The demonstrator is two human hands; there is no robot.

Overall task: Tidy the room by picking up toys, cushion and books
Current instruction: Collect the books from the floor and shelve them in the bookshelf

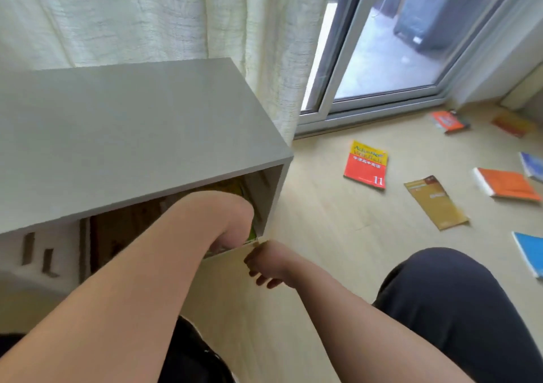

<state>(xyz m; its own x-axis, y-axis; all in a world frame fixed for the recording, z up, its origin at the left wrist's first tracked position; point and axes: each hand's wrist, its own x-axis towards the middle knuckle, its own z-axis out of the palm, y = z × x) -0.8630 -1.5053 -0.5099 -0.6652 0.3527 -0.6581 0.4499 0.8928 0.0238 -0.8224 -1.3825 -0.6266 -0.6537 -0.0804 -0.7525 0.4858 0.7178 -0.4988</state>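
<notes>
**STEP IN HAND: SHELVING A BOOK**

Nearest the camera, a knee in dark cloth (458, 309) shows the person low on the floor (323, 229).

The right grip (268, 262) sits at the lower front corner of the shelf unit (132, 132). Its fingers are loosely curled, and nothing is visible in them.

The left grip (235, 231) reaches into the unit's right-hand compartment. Its fingers are hidden there, so its hold cannot be determined. A green-and-yellow book (232, 184) stands in the same compartment, beside the wrist.

Judged step: seating a book in the shelf unit.

Books remaining on the floor, in order of distance:
- blue book (529, 254)
- tan booklet (435, 203)
- red-and-yellow book (365, 165)
- orange book (505, 184)
- two more by the glass door (382, 59)

No toys or cushion are in view.

Next move, as judged: withdraw the left grip and turn right. The red-and-yellow book appears closest to the unit. It lies flat, so lift one edge first.
</notes>
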